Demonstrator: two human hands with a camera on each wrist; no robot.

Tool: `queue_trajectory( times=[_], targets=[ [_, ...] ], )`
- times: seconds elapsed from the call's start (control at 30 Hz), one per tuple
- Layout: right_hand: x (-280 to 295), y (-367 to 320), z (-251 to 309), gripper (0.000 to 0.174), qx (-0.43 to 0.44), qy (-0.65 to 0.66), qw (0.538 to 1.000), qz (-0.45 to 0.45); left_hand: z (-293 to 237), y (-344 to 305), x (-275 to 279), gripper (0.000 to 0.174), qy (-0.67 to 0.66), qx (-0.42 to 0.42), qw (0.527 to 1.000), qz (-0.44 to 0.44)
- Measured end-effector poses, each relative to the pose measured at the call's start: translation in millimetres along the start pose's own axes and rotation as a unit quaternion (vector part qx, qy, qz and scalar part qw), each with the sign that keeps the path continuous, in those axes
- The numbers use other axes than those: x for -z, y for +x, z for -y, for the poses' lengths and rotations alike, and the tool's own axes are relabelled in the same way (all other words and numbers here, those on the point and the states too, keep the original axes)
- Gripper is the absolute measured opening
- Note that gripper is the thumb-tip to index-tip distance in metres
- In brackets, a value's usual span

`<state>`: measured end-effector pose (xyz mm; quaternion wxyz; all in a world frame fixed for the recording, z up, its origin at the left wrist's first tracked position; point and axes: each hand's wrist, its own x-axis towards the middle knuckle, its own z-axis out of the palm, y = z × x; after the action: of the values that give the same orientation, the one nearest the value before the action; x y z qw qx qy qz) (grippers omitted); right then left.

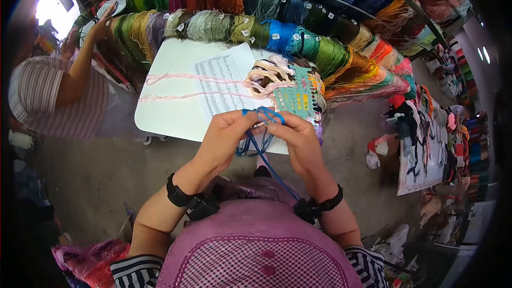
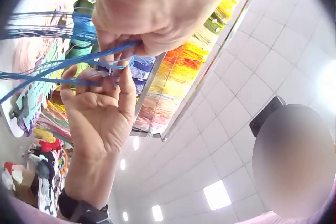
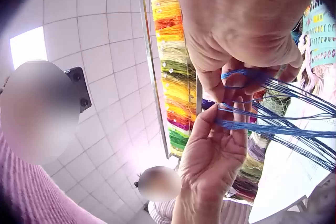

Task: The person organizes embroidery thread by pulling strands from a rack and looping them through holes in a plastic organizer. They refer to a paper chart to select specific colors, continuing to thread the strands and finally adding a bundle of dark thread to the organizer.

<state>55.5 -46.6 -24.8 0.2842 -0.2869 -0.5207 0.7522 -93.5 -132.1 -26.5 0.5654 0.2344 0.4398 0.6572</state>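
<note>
Both hands meet in front of the chest, over the near edge of a white table, working a loose bundle of blue thread [image 1: 248, 144]. The left hand [image 1: 230, 136] pinches the thread between thumb and fingers. Close beside it, the right hand [image 1: 296, 137] pinches another part of the same thread. In the left wrist view several blue strands [image 2: 58, 66] run out sideways from the fingers. From the right wrist, the strands [image 3: 299, 129] spread away from both sets of fingertips. One strand hangs toward the lap in the head view.
On the white table [image 1: 165, 96] lie a printed sheet [image 1: 221, 74], pale pink thread [image 1: 202, 78] and a green thread card [image 1: 294, 101] with holes. Racks of coloured skeins [image 1: 208, 25] stand behind. Another person [image 1: 58, 96] reaches toward the rack at left. A second table [image 1: 421, 154] stands right.
</note>
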Motion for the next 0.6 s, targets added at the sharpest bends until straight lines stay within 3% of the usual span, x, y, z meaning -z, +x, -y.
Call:
queue_trajectory(
  times=[0.13,0.2,0.23,0.33,0.43,0.5,0.6],
  targets=[
    [12,4,-13,0.017,-0.01,-0.011,1.0,0.016,3,2,11,0.023,0.008,0.031,0.999,-0.024],
    [24,5,-14,0.016,-0.075,0.279,0.956,0.058,1,5,22,0.023,-0.057,0.043,0.997,-0.034],
    [29,3,-12,0.016,-0.077,0.28,0.955,0.055,0,6,27,0.022,-0.12,0.052,0.99,-0.043],
    [35,3,-12,0.019,-0.072,0.101,0.99,0.062,-2,-1,20,0.025,-0.032,0.035,0.998,-0.048],
    [14,2,-8,0.024,-0.069,-0.006,0.996,0.064,4,-2,8,0.03,0.031,0.011,0.999,-0.019],
    [10,3,-6,0.028,-0.075,-0.005,0.994,0.079,5,-1,4,0.028,0.056,-0.004,0.998,0.023],
    [12,5,-11,0.027,-0.056,-0.026,0.996,0.065,6,-1,1,0.026,0.031,0.005,0.999,0.015]
  ],
)
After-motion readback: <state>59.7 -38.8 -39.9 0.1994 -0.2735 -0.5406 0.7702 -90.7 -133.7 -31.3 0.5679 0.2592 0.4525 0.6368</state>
